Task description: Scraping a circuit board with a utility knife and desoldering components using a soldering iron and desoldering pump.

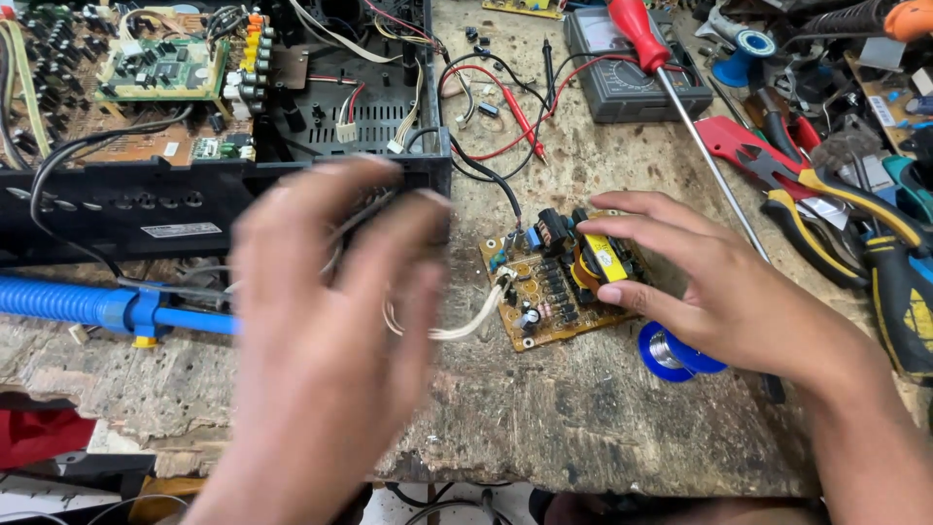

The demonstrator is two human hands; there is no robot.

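Nearest the camera, the left hand is raised above the worn wooden bench, blurred, its back to the lens and fingers curled loosely with wires seeming to run between them; whether it truly grips them cannot be told. Pale ribbon wires loop out from under that hand to the small tan circuit board lying flat on the bench near its middle. The right hand rests on that board from the right, fingers spread open and laid over the yellow-taped transformer, thumb against the board's right edge; it presses rather than clasps. Just under the right wrist sits a blue spool of solder, partly hidden. To the left, a blue desoldering pump lies along the bench edge. Behind the left hand stands an open black chassis with green and brown boards inside and a black cable trailing out. Farther right, pliers with yellow and black handles lie among red-handled tools, and a long screwdriver with a red handle slants across a grey multimeter, whose red and black probe leads curl on the bench at the back
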